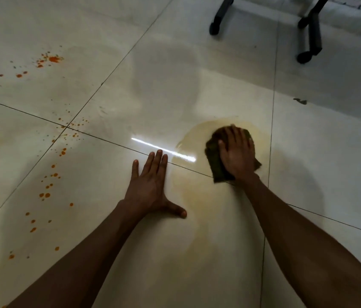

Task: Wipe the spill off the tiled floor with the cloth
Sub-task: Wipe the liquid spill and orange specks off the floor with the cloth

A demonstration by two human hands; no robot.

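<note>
A yellowish wet spill (195,194) spreads over the glossy cream floor tiles (153,90), running from mid-right down toward the bottom centre. A dark green cloth (214,162) lies flat on the spill's upper part. My right hand (237,152) presses down on the cloth with fingers extended. My left hand (150,183) rests flat on the tile just left of the spill, fingers straight, thumb spread toward the wet edge.
Orange splatter spots (48,60) dot the tiles on the left, from the top left down to the lower left. Black chair legs with castors (308,38) stand at the top right. A small dark scrap (300,101) lies on the floor right of centre.
</note>
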